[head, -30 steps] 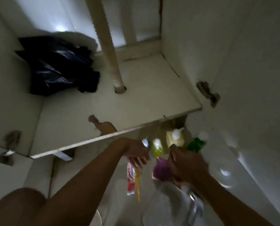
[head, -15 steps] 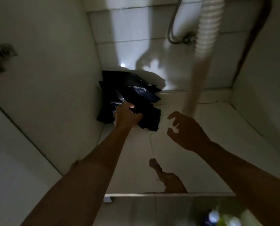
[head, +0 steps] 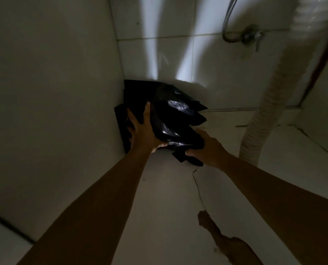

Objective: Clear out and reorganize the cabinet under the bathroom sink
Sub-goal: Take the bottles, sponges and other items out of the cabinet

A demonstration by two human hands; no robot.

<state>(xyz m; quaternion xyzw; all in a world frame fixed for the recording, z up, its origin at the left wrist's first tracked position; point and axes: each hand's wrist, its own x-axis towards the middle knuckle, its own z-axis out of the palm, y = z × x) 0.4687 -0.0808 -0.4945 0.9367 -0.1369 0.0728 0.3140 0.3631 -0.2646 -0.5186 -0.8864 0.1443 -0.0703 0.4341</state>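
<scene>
A pile of black plastic bags (head: pixel 175 115) lies in the back left corner of the dim cabinet, against the left wall. My left hand (head: pixel 143 131) grips the pile's left side, fingers spread up over it and thumb under its near edge. My right hand (head: pixel 207 150) holds the near right corner of the pile, fingers tucked beneath the black plastic. Both forearms reach in from the front.
A white corrugated drain hose (head: pixel 264 111) runs down to the cabinet floor (head: pixel 169 207) on the right. A metal supply hose and valve (head: pixel 251 36) sit on the tiled back wall. The floor has a crack and a brown worn patch (head: pixel 226 243) near the front.
The view has moved deeper into the cabinet. My left hand has closed round the bag pile, and my right hand has travelled from mid-air to the pile's near corner. The bottles have left view.
</scene>
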